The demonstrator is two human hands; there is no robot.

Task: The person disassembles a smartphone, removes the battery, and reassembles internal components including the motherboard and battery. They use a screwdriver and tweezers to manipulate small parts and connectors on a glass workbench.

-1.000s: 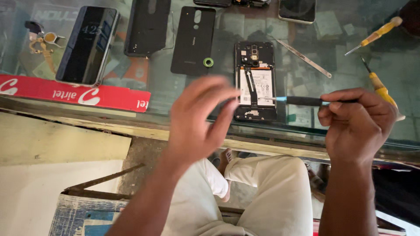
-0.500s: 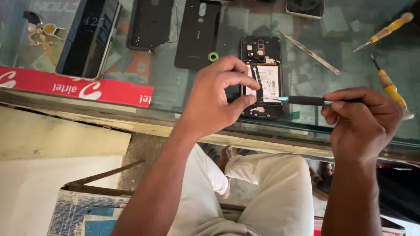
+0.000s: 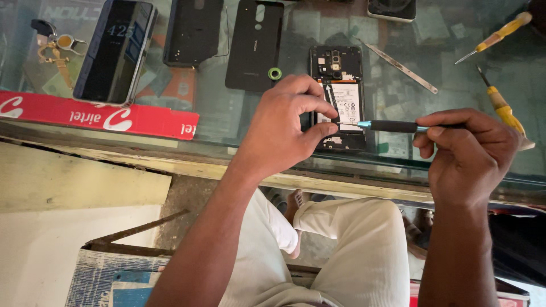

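An opened black phone (image 3: 340,74) lies back-up on the glass counter (image 3: 239,113), its white battery and camera module exposed. My left hand (image 3: 284,128) pinches the phone's left edge between thumb and fingers. My right hand (image 3: 469,156) grips a black-handled screwdriver (image 3: 392,125) held level, its thin tip touching the phone near the battery's lower left. The phone's removed black back cover (image 3: 253,45) lies to the left of it.
A dark phone with a lit screen (image 3: 114,51), a black case (image 3: 190,31), keys (image 3: 54,48) and a red strip (image 3: 96,116) lie at the left. Two yellow screwdrivers (image 3: 500,105), metal tweezers (image 3: 401,67) and another phone (image 3: 391,8) lie at the right and back.
My left hand moved forward from above the counter edge and took hold of the opened phone's left side. The screwdriver tip has come onto the phone. The view shifted slightly.
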